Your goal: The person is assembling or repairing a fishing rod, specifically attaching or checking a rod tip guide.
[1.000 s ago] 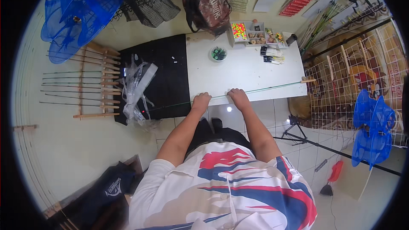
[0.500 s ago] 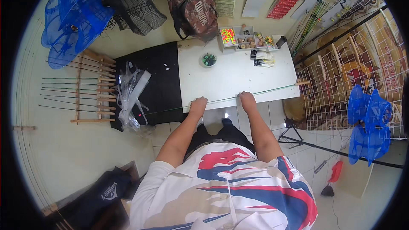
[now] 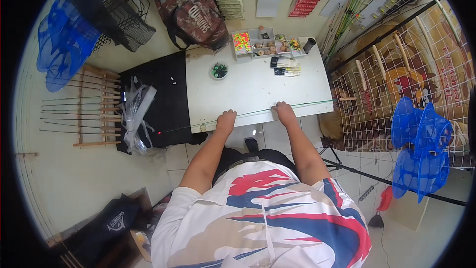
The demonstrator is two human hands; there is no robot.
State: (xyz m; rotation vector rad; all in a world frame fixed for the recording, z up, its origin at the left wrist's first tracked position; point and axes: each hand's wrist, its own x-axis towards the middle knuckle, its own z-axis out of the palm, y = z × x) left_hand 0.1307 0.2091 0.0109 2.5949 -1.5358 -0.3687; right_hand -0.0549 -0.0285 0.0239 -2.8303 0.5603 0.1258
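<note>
A thin green fishing rod [image 3: 258, 112] stretches across the front edge of the white table [image 3: 238, 94], held in both my hands. My left hand [image 3: 226, 121] is closed on it near the table's left front corner. Farther right, my right hand [image 3: 284, 113] grips the rod with its fingers bent over the table edge. The rod's wooden handle [image 3: 348, 99] sticks out past the table's right end. Its dark thin end runs left over the black cloth [image 3: 171, 104] to a small red tip [image 3: 159, 132]. My palms hide the exact finger contact.
Behind my hands are a tub of small dark green pieces [image 3: 218, 71], a compartment tray [image 3: 264, 49] and small packets [image 3: 285, 66]. Clear plastic wrapping [image 3: 136, 114] lies left, beside a rack of rods [image 3: 106, 101]. A wire grid [image 3: 369, 114] stands right, with blue nets [image 3: 421, 171].
The view has shifted, so the table and wall goods sit farther left. Relative to the table, the rod and its handle lie a little farther right. Both hands keep hold of it.
</note>
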